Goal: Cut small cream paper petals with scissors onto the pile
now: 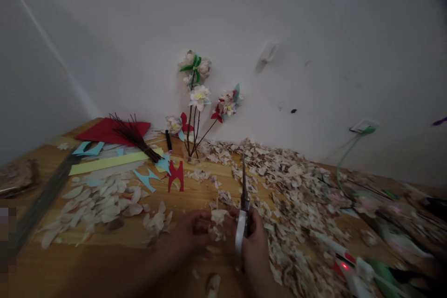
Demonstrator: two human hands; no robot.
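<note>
Near the front of the wooden table, my left hand has its fingers closed on a small pale flower piece. Beside it, my right hand is wrapped round scissors, whose blades point away from me toward the wall. The right fingertips are close to the flower piece; whether they touch it is unclear. To the left lie a small cluster of petals and a wider spread of pale petals. Many dry, shrivelled petals cover the table to the right.
Handmade flowers on stems stand by the wall. Dark twigs lie over red paper, near a yellow strip and cut red paper. A glue gun with a red light is at the lower right.
</note>
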